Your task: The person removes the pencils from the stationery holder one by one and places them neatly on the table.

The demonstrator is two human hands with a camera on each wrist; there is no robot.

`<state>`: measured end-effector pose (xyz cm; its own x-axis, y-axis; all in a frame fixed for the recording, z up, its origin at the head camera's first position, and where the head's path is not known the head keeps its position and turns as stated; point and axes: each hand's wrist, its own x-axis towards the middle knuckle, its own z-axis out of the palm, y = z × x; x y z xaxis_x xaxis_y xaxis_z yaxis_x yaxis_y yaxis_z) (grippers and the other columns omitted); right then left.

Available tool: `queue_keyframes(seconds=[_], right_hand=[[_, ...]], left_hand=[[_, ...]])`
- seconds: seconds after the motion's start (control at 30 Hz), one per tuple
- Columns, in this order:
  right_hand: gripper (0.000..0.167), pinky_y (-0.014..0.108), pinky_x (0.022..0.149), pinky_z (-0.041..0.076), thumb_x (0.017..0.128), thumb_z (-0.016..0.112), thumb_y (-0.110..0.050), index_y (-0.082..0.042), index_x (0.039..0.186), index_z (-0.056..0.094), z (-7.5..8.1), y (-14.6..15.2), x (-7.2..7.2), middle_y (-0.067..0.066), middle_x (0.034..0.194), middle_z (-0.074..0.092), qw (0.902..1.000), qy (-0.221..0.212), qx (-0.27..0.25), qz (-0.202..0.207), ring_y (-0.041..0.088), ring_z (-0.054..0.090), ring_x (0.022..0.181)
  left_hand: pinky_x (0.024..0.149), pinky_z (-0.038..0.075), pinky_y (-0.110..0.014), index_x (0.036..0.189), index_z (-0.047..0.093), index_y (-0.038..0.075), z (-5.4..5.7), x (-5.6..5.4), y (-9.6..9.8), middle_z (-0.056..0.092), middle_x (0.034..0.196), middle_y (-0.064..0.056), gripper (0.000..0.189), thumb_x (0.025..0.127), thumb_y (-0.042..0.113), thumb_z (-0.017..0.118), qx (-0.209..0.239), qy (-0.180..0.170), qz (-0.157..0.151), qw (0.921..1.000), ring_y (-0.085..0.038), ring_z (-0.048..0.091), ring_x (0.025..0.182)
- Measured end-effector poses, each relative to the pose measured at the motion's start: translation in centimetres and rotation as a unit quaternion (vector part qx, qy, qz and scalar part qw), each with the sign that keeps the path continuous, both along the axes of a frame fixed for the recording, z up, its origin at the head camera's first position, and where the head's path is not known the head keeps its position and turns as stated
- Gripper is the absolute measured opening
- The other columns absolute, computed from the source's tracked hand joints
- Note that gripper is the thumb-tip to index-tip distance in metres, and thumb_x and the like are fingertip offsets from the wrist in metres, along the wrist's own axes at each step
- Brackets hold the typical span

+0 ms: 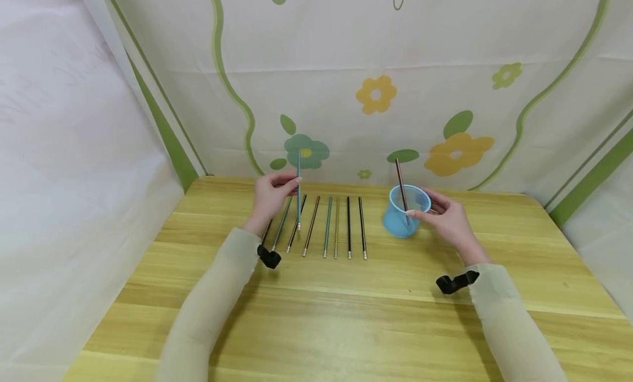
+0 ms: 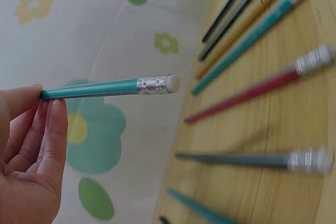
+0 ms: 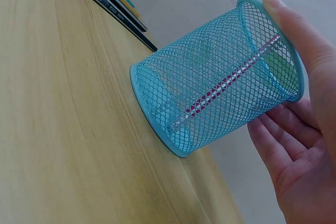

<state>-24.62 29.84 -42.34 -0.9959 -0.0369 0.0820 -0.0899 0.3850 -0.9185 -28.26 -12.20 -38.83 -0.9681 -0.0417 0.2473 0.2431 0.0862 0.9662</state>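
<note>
My left hand (image 1: pixel 269 199) pinches a teal pencil (image 1: pixel 299 206) between thumb and fingers, upright above a row of pencils. In the left wrist view, that pencil's white eraser (image 2: pixel 173 84) points away from the hand. My right hand (image 1: pixel 449 220) holds a blue mesh pencil cup (image 3: pixel 157 77) by its rim, thumb on the near side and fingers behind. The cup's base meets the tabletop. Inside leans a dark red pencil (image 1: pixel 399 178), its silver-banded end down at the base, as the right wrist view shows through the mesh.
Several pencils lie side by side on the wooden table (image 1: pixel 346 316), among them a red one (image 1: pixel 311 226), a yellow one (image 1: pixel 337 228) and a black one (image 1: pixel 349 228). Their eraser ends face me. A flower-printed curtain (image 1: pixel 316 52) hangs along the table's back edge.
</note>
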Motion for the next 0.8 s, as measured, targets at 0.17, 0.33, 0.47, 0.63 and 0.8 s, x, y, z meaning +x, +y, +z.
queue_keyframes(seconds=[0.17,0.33,0.47,0.63,0.8], right_hand=[[0.081,0.011,0.086,0.051,0.089,0.082,-0.034,-0.011,0.156,0.042,-0.1,0.1,-0.1,0.017,0.152,0.047,1.0,-0.002,0.003,-0.001,0.035,0.051,0.133],[0.08,0.01,0.086,0.05,0.09,0.081,-0.033,-0.011,0.156,0.042,-0.2,0.2,-0.2,0.017,0.153,0.046,0.9999,-0.007,0.007,-0.003,0.035,0.05,0.134],[0.08,0.01,0.086,0.05,0.09,0.081,-0.032,-0.01,0.156,0.041,-0.2,0.2,-0.2,0.017,0.153,0.046,0.9999,-0.007,0.007,-0.003,0.035,0.049,0.135],[0.081,0.01,0.085,0.051,0.089,0.082,-0.035,-0.011,0.156,0.042,-0.1,0.2,-0.2,0.017,0.152,0.046,1.0,-0.004,0.007,-0.001,0.035,0.05,0.134],[0.082,0.01,0.085,0.051,0.089,0.082,-0.036,-0.012,0.156,0.042,0.0,0.1,-0.1,0.016,0.152,0.047,0.9999,-0.003,0.01,-0.001,0.035,0.051,0.133]], left_hand=[[0.077,0.062,-0.031,0.11,0.074,-0.004,-0.7,-0.1,-3.2,0.072,0.1,-0.017,0.023,0.094,0.012,0.076,-0.043,-0.016,0.022,0.9987,-0.029,0.072,0.086],[0.076,0.062,-0.031,0.111,0.073,-0.004,-1.2,0.1,-5.8,0.071,0.102,-0.018,0.023,0.095,0.013,0.076,-0.086,-0.035,0.032,0.9952,-0.033,0.071,0.09],[0.077,0.062,-0.033,0.111,0.074,-0.004,-1.7,0.1,-7.2,0.071,0.103,-0.019,0.023,0.095,0.012,0.075,-0.12,-0.048,0.037,0.9909,-0.031,0.072,0.089],[0.079,0.062,-0.038,0.112,0.074,-0.003,-2.3,-0.1,-8.7,0.071,0.104,-0.018,0.024,0.096,0.015,0.075,-0.151,-0.06,0.048,0.9856,-0.024,0.072,0.085],[0.081,0.061,-0.041,0.113,0.075,-0.001,-2.7,-0.2,-9.5,0.072,0.106,-0.017,0.023,0.097,0.016,0.074,-0.181,-0.081,0.052,0.9789,-0.023,0.072,0.085]])
